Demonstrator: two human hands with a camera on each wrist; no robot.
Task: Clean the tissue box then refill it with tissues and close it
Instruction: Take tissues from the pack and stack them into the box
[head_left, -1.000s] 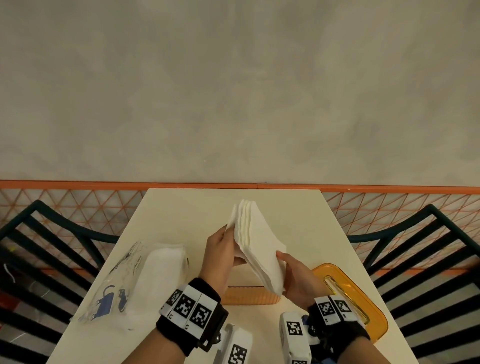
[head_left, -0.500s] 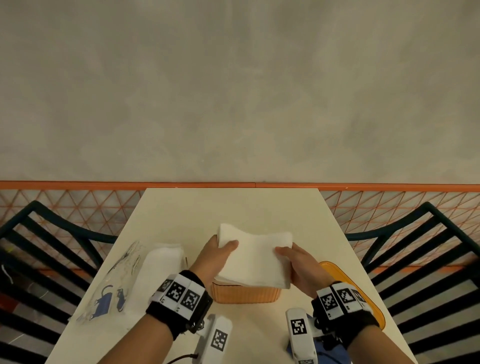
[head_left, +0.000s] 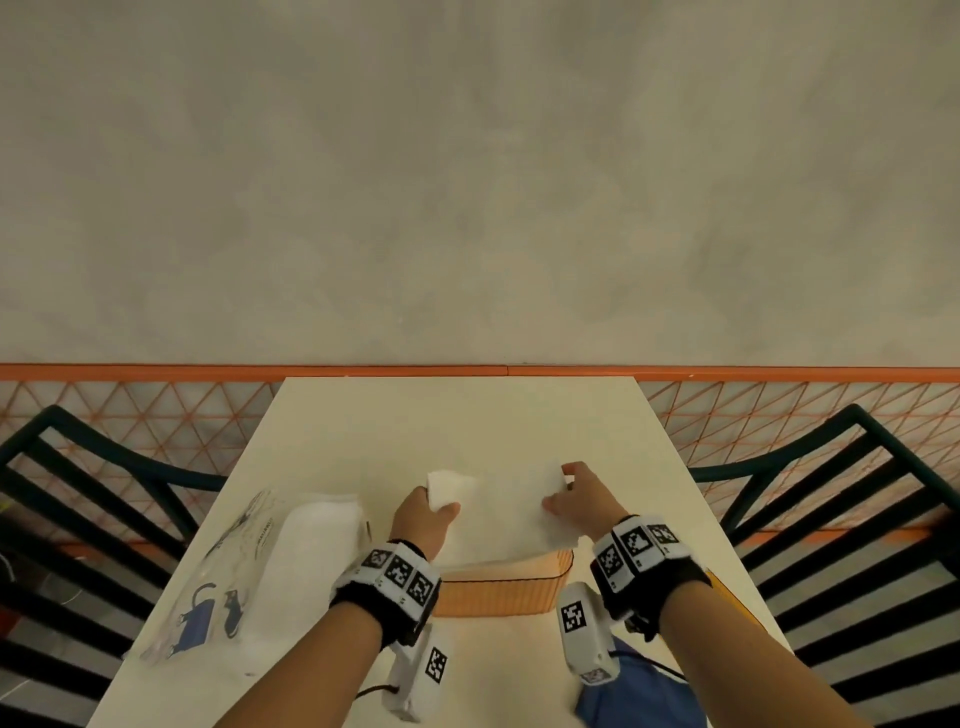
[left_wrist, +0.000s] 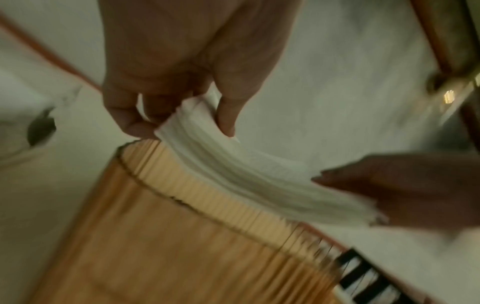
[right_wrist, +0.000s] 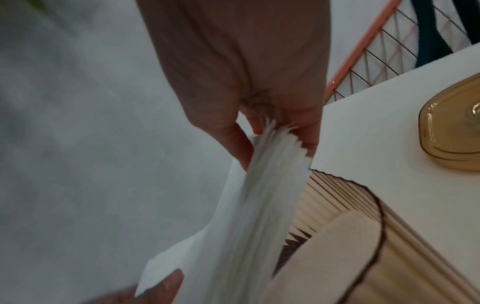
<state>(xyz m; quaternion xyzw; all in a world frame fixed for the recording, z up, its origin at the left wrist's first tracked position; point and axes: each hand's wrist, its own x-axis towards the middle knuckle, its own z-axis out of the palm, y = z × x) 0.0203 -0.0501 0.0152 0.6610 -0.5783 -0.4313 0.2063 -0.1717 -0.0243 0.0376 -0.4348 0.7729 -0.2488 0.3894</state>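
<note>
While both hands work at 6 o'clock, the cream rectangular worktop carries everything. Largest to smallest:

- Clear plastic tissue wrapper with blue cat print, lying at 8 o'clock, white tissues showing inside it.
- Orange ribbed translucent tissue box, open-topped, at 6 o'clock between the wrists. Long axis runs 9-to-3; mouth points up.
- Amber translucent lid, flat on the worktop at 4 o'clock, just beside the box, mostly hidden behind the right wrist in the head view.
- White folded tissue stack, over the box mouth, sagging in the middle. Long axis also 9-to-3, matching the box. Near edge looks already below the rim; the rest isn't seated yet.
- Left hand: fingers curled, pinching the stack's 9 o'clock end, thumb on one face.
- Right hand: fingers pinching the 3 o'clock end edge-on.

Handling, my read: the stack is light, soft, and floppy with no stiffness across its span, and loose plies fan out at the edges. Holding at both short ends makes sense; a one-ended grip would let it droop and shed sheets. The box looks rigid, thin-walled, and light, so it could skid if pushed sideways. Press straight down.
</note>
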